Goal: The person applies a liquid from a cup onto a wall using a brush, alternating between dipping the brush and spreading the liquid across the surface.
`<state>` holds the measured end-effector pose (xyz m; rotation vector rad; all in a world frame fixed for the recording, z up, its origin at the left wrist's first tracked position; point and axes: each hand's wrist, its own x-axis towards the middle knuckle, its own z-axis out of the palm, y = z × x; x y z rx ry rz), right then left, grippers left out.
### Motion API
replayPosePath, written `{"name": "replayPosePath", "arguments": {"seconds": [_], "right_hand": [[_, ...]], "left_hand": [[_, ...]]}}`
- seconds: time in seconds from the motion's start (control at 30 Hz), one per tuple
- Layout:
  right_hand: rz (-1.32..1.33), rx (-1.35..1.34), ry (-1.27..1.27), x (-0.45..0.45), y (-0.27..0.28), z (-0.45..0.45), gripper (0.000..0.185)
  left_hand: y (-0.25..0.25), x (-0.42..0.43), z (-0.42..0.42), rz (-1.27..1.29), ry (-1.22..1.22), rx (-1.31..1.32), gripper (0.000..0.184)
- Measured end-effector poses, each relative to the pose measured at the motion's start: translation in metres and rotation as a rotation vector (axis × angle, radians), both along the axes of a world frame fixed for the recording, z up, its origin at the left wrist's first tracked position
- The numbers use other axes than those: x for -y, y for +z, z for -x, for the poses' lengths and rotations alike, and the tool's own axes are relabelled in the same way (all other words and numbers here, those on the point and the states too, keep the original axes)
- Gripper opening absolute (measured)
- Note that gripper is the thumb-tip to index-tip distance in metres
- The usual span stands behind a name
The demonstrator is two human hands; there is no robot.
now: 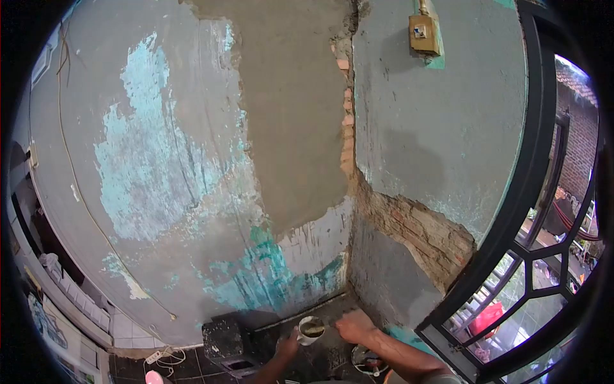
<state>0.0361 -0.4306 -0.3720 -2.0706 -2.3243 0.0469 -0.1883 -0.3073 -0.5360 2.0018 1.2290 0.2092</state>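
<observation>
Low in the head view, a white mug (311, 330) with brownish-grey contents is held up over the dark floor. My left hand (288, 346) is closed on the handle side of the mug. Just to the right of the rim, my right hand (355, 327) is closed, fingers curled. A small light-coloured tool seems to reach from it towards the mug's mouth; its kind is too small to tell. Beneath my right forearm stands a round container (366, 360) with something inside, partly hidden by the arm.
Ahead, a corner wall has a smooth grey-brown plaster patch (294, 115) and exposed brick (416, 233). A black speckled box-like block (224, 339) stands left of the mug. A power strip (154, 357) with cable lies on the floor. A dark-framed door (531, 160) is at right.
</observation>
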Motion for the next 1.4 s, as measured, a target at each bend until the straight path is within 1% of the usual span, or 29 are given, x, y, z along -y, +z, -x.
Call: {"name": "replayPosePath", "arguments": {"seconds": [0.07,0.13,0.17,0.23,0.3,0.33,0.37,0.43,0.47,0.5,0.53,0.57,0.63,0.67,0.73,0.83,0.87,0.9,0.97,1.03,1.07,1.17,1.23,1.3,1.33,1.37,1.4], "right_hand": [[-0.030,0.026,0.036,0.007,0.001,0.006,0.019],[-0.073,0.072,0.080,0.005,-0.016,0.005,0.019],[-0.065,0.076,0.077,0.009,-0.019,0.002,0.018],[-0.059,0.092,0.075,0.013,-0.016,-0.006,0.018],[-0.086,0.072,-0.011,0.028,-0.002,-0.024,0.016],[-0.107,0.055,-0.053,0.038,0.003,-0.035,0.015],[-0.120,0.035,-0.094,0.048,0.009,-0.043,0.014],[-0.359,-0.093,-0.087,0.068,0.031,-0.050,0.016],[-0.378,-0.166,-0.104,0.071,0.026,-0.056,0.018],[-0.398,-0.238,-0.125,0.070,0.014,-0.062,0.019],[-0.422,-0.311,-0.148,0.071,0.005,-0.064,0.021],[-0.454,-0.368,-0.190,0.073,0.004,-0.063,0.022],[-0.536,-0.478,-0.269,0.070,0.003,-0.061,0.023],[-0.576,-0.568,-0.288,0.067,0.001,-0.060,0.022],[-0.558,-0.607,-0.280,0.060,-0.007,-0.062,0.022],[-0.572,-0.608,-0.317,0.049,-0.014,-0.064,0.022],[-0.585,-0.597,-0.335,0.043,-0.015,-0.066,0.022],[-0.619,-0.567,-0.298,0.034,-0.012,-0.068,0.022],[-0.677,-0.513,-0.234,0.020,-0.009,-0.066,0.022],[-0.667,-0.583,-0.302,0.005,-0.009,-0.062,0.022],[-0.663,-0.614,-0.334,-0.006,-0.010,-0.063,0.022],[-0.665,-0.558,-0.276,-0.043,-0.020,-0.066,0.021],[-0.585,-0.559,-0.282,-0.072,-0.024,-0.067,0.022],[-0.508,-0.558,-0.293,-0.100,-0.032,-0.067,0.022],[-0.544,-0.496,-0.265,-0.116,-0.048,-0.075,0.026],[-0.543,-0.644,-0.295,-0.135,-0.036,-0.072,0.026],[-0.541,-0.790,-0.322,-0.154,-0.019,-0.071,0.026]], "left_hand": [[0.016,0.019,-0.019,-0.025,0.097,0.032,0.052],[0.016,0.035,-0.031,0.033,0.146,0.151,0.050],[0.009,0.039,-0.036,0.101,0.149,0.257,0.053],[-0.003,0.038,-0.048,0.259,0.221,0.372,0.061],[-0.008,0.034,-0.060,0.443,0.356,0.386,0.071],[0.020,0.045,-0.064,0.482,0.455,0.436,0.081],[0.024,0.046,-0.066,0.492,0.437,0.531,0.079],[0.034,0.047,-0.072,0.507,0.401,0.683,0.076],[0.033,0.038,-0.071,0.554,0.340,0.611,0.075],[0.041,0.038,-0.075,0.496,0.378,0.595,0.072],[0.097,0.057,-0.077,0.532,0.417,0.683,0.072],[0.085,0.044,-0.079,0.550,0.392,0.610,0.072],[0.100,0.041,-0.081,0.579,0.359,0.600,0.070],[0.097,0.041,-0.082,0.565,0.376,0.596,0.068],[0.092,0.030,-0.086,0.522,0.400,0.594,0.065],[0.057,0.001,-0.090,0.466,0.378,0.631,0.067],[0.076,0.007,-0.089,0.277,0.296,0.649,0.069],[0.102,0.008,-0.089,0.509,0.389,0.665,0.069],[0.042,-0.035,-0.095,0.485,0.363,0.512,0.069],[0.075,-0.037,-0.096,0.578,0.394,0.623,0.072],[0.076,-0.044,-0.097,0.463,0.323,0.667,0.073],[0.093,-0.071,-0.095,0.560,0.351,0.629,0.071],[0.084,-0.101,-0.092,0.543,0.244,0.588,0.076],[0.066,-0.134,-0.094,0.537,0.253,0.612,0.078],[0.052,-0.152,-0.094,0.546,0.317,0.651,0.077],[0.054,-0.169,-0.093,0.555,0.382,0.689,0.075],[0.056,-0.182,-0.088,0.646,0.429,0.733,0.077]]}}
